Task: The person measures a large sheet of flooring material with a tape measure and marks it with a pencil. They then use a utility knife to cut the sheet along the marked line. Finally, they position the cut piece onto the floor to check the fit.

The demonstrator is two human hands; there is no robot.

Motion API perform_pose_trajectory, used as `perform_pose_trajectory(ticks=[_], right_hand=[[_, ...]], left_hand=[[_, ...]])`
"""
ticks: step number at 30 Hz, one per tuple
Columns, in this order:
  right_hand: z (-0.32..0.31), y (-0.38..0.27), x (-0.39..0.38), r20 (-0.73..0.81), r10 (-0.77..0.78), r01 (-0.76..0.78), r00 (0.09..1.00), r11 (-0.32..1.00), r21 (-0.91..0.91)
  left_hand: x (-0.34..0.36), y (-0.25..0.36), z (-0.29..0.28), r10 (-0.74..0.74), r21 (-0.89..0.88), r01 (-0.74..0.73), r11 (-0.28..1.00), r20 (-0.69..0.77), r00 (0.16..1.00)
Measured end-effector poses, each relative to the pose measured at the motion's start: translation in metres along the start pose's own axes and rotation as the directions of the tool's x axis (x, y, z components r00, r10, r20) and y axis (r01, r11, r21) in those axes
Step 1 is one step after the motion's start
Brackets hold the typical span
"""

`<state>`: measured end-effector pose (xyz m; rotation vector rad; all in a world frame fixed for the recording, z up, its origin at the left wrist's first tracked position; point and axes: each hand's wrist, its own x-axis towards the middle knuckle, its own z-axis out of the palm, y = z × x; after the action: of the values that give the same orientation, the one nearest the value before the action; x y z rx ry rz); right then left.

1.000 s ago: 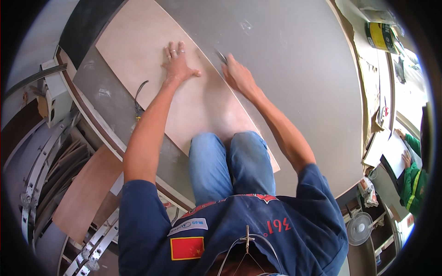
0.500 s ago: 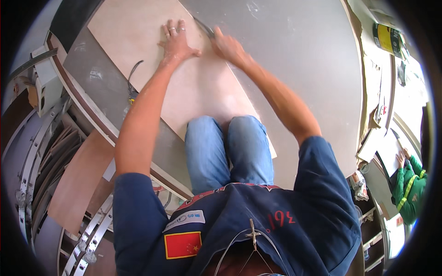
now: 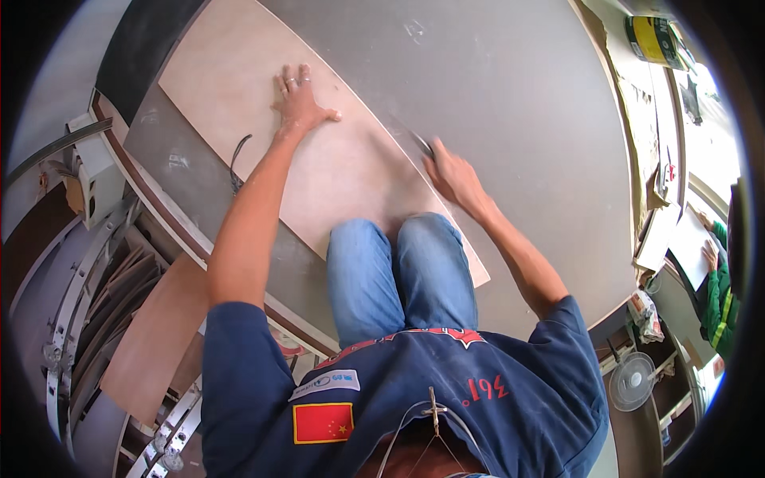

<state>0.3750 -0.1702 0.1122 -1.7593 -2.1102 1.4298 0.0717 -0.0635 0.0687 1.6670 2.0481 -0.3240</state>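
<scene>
A long pale wooden board (image 3: 319, 187) lies slantwise on the grey worktop, and my knees in blue jeans rest on its near part. My left hand (image 3: 300, 110) is pressed flat on the board, fingers spread, with rings on it. At the board's right edge, my right hand (image 3: 457, 177) is closed around a slim dark tool with a thin metal blade (image 3: 421, 143). The blade points away and to the left along that edge. Motion blurs it, and its handle is hidden in my fist, so its exact kind is unclear.
The grey worktop (image 3: 518, 103) extends around the board. A black looped cable (image 3: 234, 163) lies by my left forearm. Curved panels (image 3: 151, 342) and metal rails stand at lower left. On the right are a yellow-black can (image 3: 655, 40), a fan (image 3: 632, 381) and a person in green (image 3: 717, 299).
My right hand has drawn the tool nearer and to the right along the board's edge. My left hand remains flat on the board. The whole view has shifted slightly.
</scene>
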Motion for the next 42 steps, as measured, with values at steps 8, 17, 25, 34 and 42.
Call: perform_pose_trajectory(ticks=[8, 17, 25, 34, 42], right_hand=[[0.015, -0.123, 0.268, -0.196, -0.281, 0.283, 0.94, 0.959, -0.017], [0.032, -0.087, 0.222, 0.005, -0.128, 0.128, 0.992, 0.99, -0.06], [0.052, 0.095, -0.12, 0.181, 0.151, -0.129, 0.972, 0.983, -0.127], [0.011, 0.006, 0.016, -0.047, -0.056, 0.057, 0.997, 0.998, 0.021], [0.018, -0.125, 0.273, -0.264, -0.248, 0.248, 0.932, 0.968, -0.033]], left_hand=[[-0.004, -0.007, 0.0, 0.032, -0.026, -0.033, 0.999, -0.023, 0.999], [0.0, -0.009, 0.009, 0.011, -0.021, -0.012, 1.0, -0.051, 0.999], [0.004, -0.006, 0.006, 0.043, -0.017, -0.044, 0.999, -0.045, 0.998], [0.0, -0.001, -0.001, 0.023, -0.014, -0.023, 1.0, -0.007, 1.0], [-0.002, 0.005, -0.007, 0.002, 0.047, -0.004, 0.999, 0.027, 1.0]])
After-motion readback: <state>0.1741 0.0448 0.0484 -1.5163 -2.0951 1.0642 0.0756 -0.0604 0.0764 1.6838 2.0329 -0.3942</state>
